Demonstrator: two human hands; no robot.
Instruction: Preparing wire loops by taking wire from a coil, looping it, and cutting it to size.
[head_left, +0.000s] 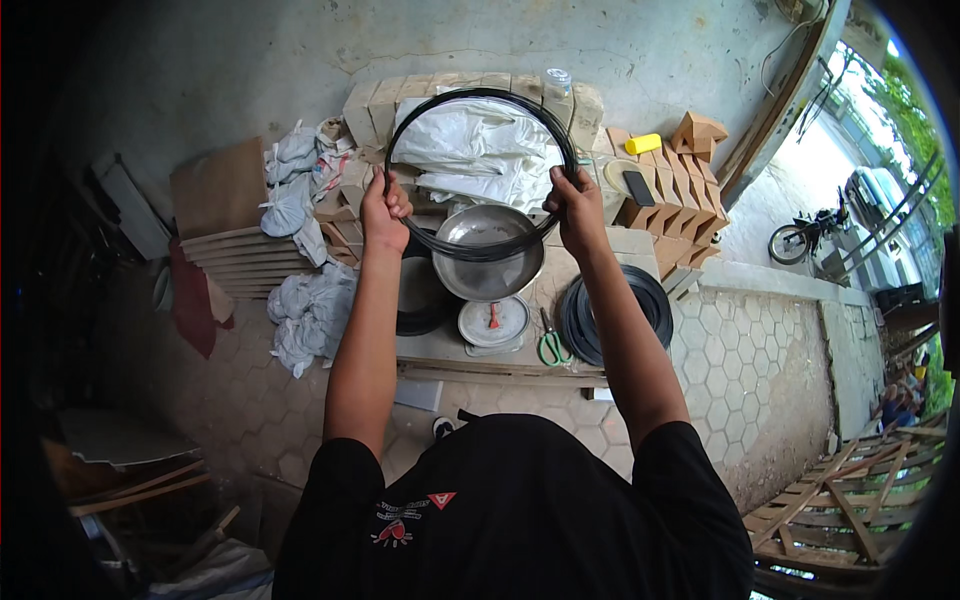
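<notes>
A thin coil of black wire or cord (480, 253) is stretched as a wide ring between my hands. My left hand (386, 208) grips its left side, and my right hand (574, 199) grips its right side. Beneath the ring's near edge is a round metal pan (487, 283) on top of a weighing scale (493, 322) with a red pointer. Thicker black coils (656, 300) lie on the table to the right, partly behind my right forearm. Green-handled scissors (553, 348) lie beside them. A dark round container or coil (424, 300) is partly hidden by my left forearm.
White plastic sheeting (480, 150) lies over blocks near the wall. Stacked brown blocks (667, 195) stand at the right, with a phone (638, 188) and a yellow cylinder (643, 144). Tied white bags (311, 311) are at the left. A clear jar (557, 84) stands at the back.
</notes>
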